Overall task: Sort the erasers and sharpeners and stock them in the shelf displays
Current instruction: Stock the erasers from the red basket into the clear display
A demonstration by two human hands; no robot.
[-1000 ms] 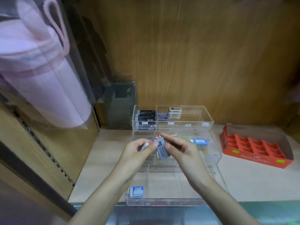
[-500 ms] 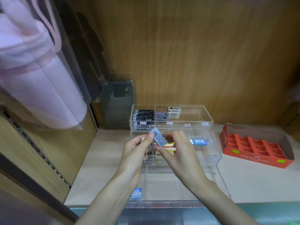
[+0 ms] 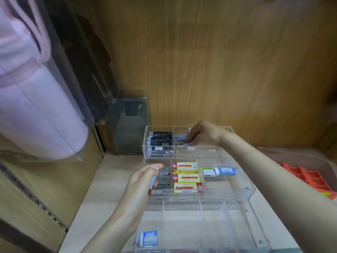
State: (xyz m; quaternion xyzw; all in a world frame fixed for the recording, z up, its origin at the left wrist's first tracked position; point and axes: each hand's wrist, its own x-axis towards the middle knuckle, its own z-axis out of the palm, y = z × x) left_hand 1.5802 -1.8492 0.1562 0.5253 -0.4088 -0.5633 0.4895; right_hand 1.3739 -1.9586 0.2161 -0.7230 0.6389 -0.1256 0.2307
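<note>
now, right hand [image 3: 204, 136] in back tray [image 3: 226, 128], left hand [image 3: 143, 182] around eraser [image 3: 152, 182]

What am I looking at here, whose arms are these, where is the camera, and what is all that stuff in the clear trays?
There is no machine here. These are a person's two bare arms, filmed by one camera worn on the head, looking forward and down into a wooden shelf.

Three clear trays sit on it, one behind another. The back tray holds black boxes. The middle tray holds yellow boxes, a Lyra eraser and a blue eraser. The front tray holds a blue packet in its near left corner. An orange box stands to the right.

The left hand pinches a small grey piece, probably an eraser. The right hand reaches into the back tray, its fingertips pinching a wrapped eraser.
</note>
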